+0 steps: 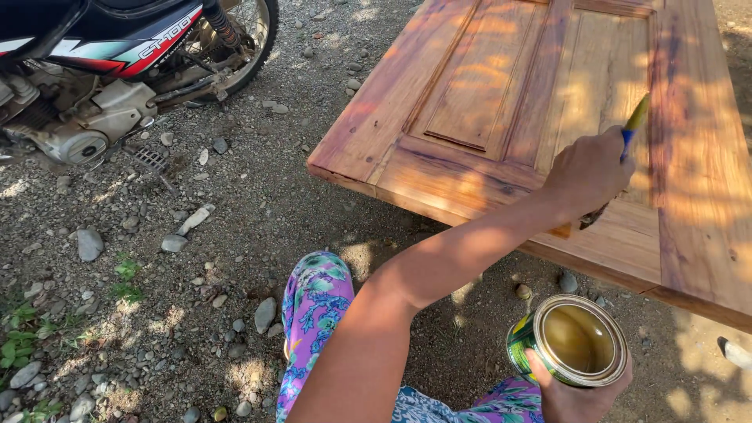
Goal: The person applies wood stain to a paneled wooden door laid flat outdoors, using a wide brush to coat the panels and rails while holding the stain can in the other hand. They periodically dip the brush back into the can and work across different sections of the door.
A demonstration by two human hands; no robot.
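Observation:
My left hand [589, 174] reaches across and grips a paintbrush [635, 119] with a yellow and blue handle. Its dark bristles touch the near rail of a wooden panelled door [470, 86], which lies flat and raised above the ground. The wood looks glossy and reddish on the left and paler on the right. My right hand [576, 399] holds an open round tin [576, 338] from below, near the door's front edge. The tin has a green and yellow label and holds an amber liquid.
A parked motorcycle [102, 70] stands at the top left on gravel ground with scattered stones [88, 244]. My leg in purple patterned trousers [313, 313] is at the bottom centre. A few weeds [19, 325] grow at the left edge.

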